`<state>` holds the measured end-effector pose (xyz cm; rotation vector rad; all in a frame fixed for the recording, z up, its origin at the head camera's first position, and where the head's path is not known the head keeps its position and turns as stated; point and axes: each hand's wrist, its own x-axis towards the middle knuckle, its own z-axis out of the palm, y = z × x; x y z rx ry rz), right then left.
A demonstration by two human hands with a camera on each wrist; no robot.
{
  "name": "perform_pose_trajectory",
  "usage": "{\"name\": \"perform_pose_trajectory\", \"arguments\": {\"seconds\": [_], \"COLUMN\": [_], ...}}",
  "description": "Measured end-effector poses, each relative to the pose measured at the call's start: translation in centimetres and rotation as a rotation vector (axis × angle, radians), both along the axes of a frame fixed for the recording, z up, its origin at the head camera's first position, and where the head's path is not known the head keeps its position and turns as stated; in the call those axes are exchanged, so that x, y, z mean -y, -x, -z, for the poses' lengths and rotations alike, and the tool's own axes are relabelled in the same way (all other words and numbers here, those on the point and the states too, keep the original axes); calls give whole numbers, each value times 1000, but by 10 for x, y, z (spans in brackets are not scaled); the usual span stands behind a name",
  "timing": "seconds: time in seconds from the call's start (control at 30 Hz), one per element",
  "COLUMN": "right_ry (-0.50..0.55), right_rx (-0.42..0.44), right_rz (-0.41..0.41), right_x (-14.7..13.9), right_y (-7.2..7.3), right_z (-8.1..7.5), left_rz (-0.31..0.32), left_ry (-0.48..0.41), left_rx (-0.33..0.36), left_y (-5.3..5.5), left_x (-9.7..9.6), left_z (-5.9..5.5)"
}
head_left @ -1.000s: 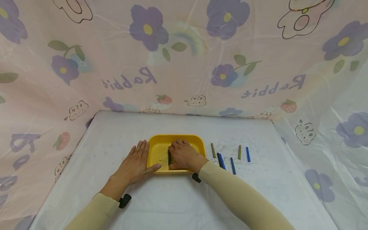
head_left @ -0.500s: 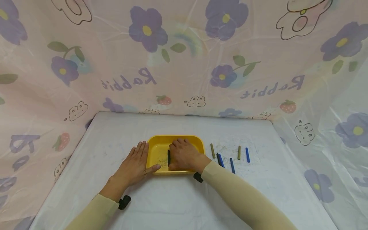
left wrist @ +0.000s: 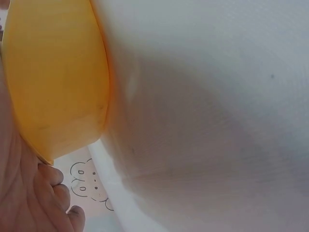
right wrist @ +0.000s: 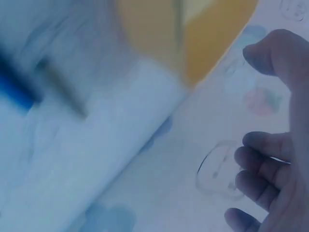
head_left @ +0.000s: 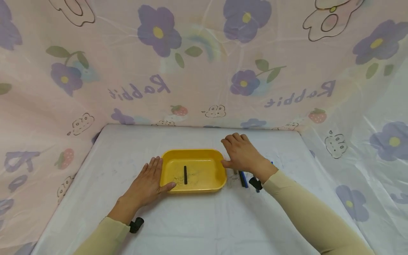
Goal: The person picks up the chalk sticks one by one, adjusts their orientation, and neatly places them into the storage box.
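A shallow yellow tray (head_left: 192, 191) stands on the white-covered table, with one black crayon-like stick (head_left: 185, 175) lying in it among dark smudges. My left hand (head_left: 143, 186) rests along the tray's left side, fingers straight and thumb over the front-left rim. In the left wrist view, that palm lies along the tray's outer wall (left wrist: 63, 72). My right hand (head_left: 243, 154) hovers beyond the tray's right end. The right wrist view shows this hand's fingers (right wrist: 260, 188) loosely bent and apart from the thumb, nothing between them.
Right of the tray, partly under my right forearm, lie a black stick (head_left: 242, 179), a blue stick (head_left: 245, 181) and an olive one (right wrist: 63, 89). Smudges mark the cloth there. A patterned curtain (head_left: 197, 81) encloses the table's back and sides.
My right hand has let go of the black stick, leaving it in the tray, and has risen out to the right. My left hand has stayed at the tray's left side.
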<state>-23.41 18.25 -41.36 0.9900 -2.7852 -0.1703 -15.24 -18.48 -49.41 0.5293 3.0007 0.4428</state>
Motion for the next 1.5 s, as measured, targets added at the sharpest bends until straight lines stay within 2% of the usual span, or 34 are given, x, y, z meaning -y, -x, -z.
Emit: {"name": "perform_pose_trajectory", "arguments": {"seconds": [0.1, 0.23, 0.5, 0.8, 1.0, 1.5], "right_ry": [-26, -75, -144, -192, -205, -250], "right_rx": [-38, -61, -9, 13, 62, 185], "right_rz": [17, 35, 86, 46, 50, 95], "right_x": [-20, -40, -64, -63, -59, -49], "right_y": [2, 4, 6, 5, 5, 12], "right_z": [0, 10, 32, 51, 63, 65], "left_rz": [-1, 0, 0, -9, -1, -1], "left_ry": [-2, -2, -2, -8, -12, -10], "left_rx": [2, 0, 3, 4, -1, -6], "left_y": [-1, 0, 0, 0, 0, 0], "left_x": [1, 1, 0, 2, 1, 0], "left_z": [-1, 0, 2, 3, 4, 3]}}
